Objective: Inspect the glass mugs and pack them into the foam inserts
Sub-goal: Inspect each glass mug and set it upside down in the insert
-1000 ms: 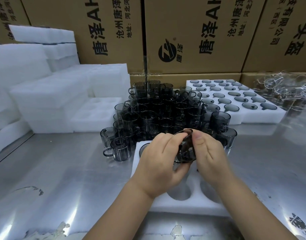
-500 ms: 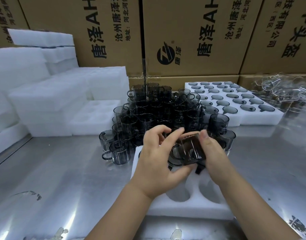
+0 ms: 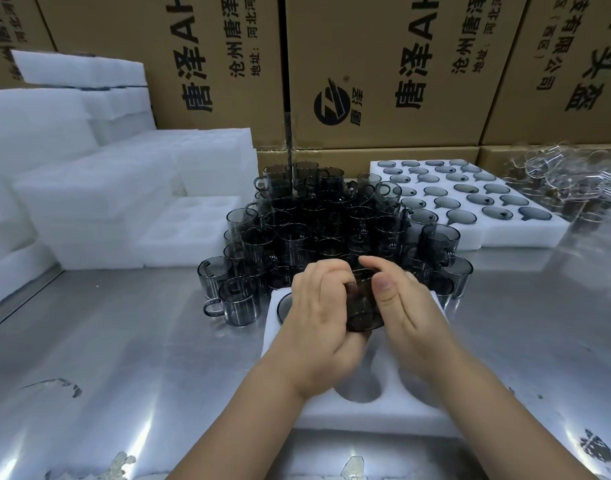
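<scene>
Smoked grey glass mug (image 3: 362, 310), tilted moments ago, now upright over white foam insert (image 3: 376, 414). Left hand (image 3: 317, 317) fingers curled round it, right hand (image 3: 411, 313) pinching it. Inspection apparently complete; seating follows.

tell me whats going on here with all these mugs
A person is packing smoky grey glass mugs. Both hands hold one mug: the left hand curls round it and the right hand grips its other side. They hold it over a white foam insert on the metal table, and the insert's near pockets are empty. A crowd of loose mugs waits behind, and a filled foam tray sits farther back on the right.
</scene>
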